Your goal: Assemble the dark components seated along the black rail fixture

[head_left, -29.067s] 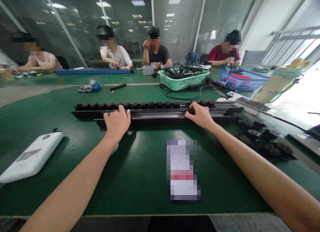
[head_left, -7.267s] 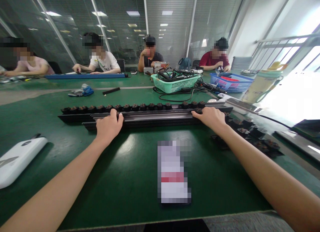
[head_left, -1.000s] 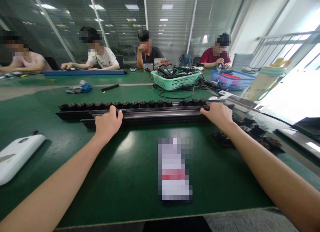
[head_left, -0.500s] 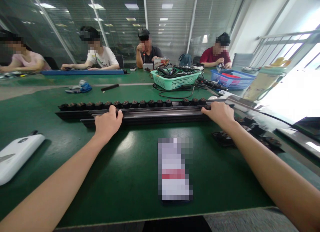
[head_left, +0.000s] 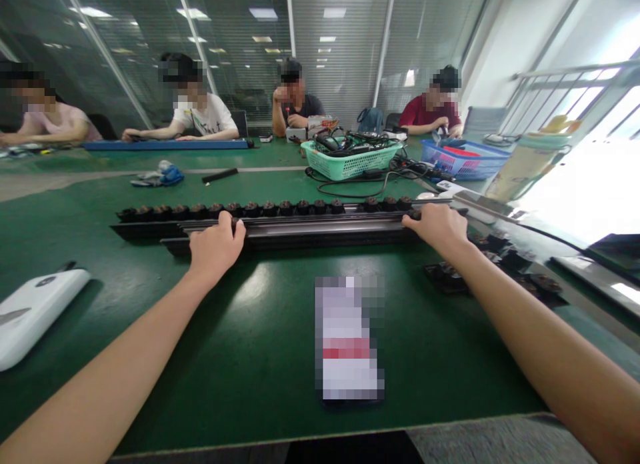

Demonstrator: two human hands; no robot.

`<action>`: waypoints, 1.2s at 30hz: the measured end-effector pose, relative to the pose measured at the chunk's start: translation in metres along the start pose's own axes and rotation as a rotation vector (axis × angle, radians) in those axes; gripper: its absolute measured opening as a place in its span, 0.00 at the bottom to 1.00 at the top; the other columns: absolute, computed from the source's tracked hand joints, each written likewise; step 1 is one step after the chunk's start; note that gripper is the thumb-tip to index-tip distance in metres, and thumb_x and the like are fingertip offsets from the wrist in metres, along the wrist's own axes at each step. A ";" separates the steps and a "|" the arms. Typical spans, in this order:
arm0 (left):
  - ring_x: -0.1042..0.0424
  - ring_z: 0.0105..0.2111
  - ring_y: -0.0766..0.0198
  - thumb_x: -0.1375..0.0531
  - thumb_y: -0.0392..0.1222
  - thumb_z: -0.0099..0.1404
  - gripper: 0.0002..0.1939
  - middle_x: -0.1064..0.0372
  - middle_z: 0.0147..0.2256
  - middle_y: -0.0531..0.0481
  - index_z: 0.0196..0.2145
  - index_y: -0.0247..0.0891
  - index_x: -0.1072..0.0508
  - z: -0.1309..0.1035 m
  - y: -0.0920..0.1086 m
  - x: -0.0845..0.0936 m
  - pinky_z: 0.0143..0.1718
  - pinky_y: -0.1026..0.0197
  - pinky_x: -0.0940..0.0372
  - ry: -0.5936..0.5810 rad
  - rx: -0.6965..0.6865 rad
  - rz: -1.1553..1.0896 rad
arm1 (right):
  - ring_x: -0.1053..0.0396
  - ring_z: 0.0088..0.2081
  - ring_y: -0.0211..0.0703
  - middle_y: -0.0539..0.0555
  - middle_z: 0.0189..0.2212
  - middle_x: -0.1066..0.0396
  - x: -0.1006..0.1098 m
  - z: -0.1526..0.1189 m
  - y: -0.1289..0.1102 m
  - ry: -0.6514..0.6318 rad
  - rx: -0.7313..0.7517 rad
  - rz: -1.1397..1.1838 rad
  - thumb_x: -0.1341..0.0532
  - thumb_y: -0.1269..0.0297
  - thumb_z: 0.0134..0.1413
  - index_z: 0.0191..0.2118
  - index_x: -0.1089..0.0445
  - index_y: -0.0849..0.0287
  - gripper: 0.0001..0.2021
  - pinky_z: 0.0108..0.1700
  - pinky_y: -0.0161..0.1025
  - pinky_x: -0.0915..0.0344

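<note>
A long black rail lies crosswise on the green table. My left hand is wrapped round its left part, thumb and fingers closed. Towards the other end, my right hand grips the same rail, its thumb pointing left. Right behind it stands a row of round black parts with brownish tops, set along another black strip, with a gap in the row near the right. The undersides of both hands' grips are hidden.
Nearer me lies a phone. A white device is at the left, loose black parts at the right. Farther back are a green basket of cables, a blue basket, a bottle and several people.
Both my hands stay in place on the rail. Across the table, the person in dark clothing has lowered one hand slightly towards the chest.
</note>
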State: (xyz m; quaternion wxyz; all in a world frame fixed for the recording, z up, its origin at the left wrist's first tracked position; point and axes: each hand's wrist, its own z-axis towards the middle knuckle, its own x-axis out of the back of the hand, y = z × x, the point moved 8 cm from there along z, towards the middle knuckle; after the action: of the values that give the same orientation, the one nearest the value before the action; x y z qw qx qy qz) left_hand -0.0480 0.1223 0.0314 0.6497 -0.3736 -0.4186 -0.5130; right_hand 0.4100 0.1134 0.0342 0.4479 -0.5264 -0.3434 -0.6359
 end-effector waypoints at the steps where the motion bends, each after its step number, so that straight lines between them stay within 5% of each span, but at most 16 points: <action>1: 0.22 0.43 0.41 0.62 0.53 0.73 0.31 0.21 0.39 0.32 0.56 0.30 0.32 0.000 0.000 0.000 0.48 0.47 0.37 -0.003 0.001 0.000 | 0.24 0.47 0.64 0.71 0.44 0.23 0.000 0.000 0.000 0.001 0.001 0.001 0.44 0.46 0.63 0.48 0.21 0.66 0.27 0.44 0.49 0.30; 36: 0.22 0.44 0.41 0.62 0.54 0.73 0.31 0.22 0.40 0.31 0.56 0.30 0.32 0.000 0.000 0.001 0.48 0.47 0.37 -0.011 0.004 -0.029 | 0.24 0.46 0.63 0.72 0.44 0.23 -0.003 0.004 0.002 -0.010 0.015 0.007 0.44 0.45 0.62 0.48 0.21 0.66 0.27 0.43 0.48 0.30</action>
State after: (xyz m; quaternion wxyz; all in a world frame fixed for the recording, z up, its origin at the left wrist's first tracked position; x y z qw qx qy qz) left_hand -0.0482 0.1220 0.0320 0.6405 -0.3689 -0.4288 -0.5194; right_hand 0.4133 0.1171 0.0316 0.4523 -0.5273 -0.3485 -0.6292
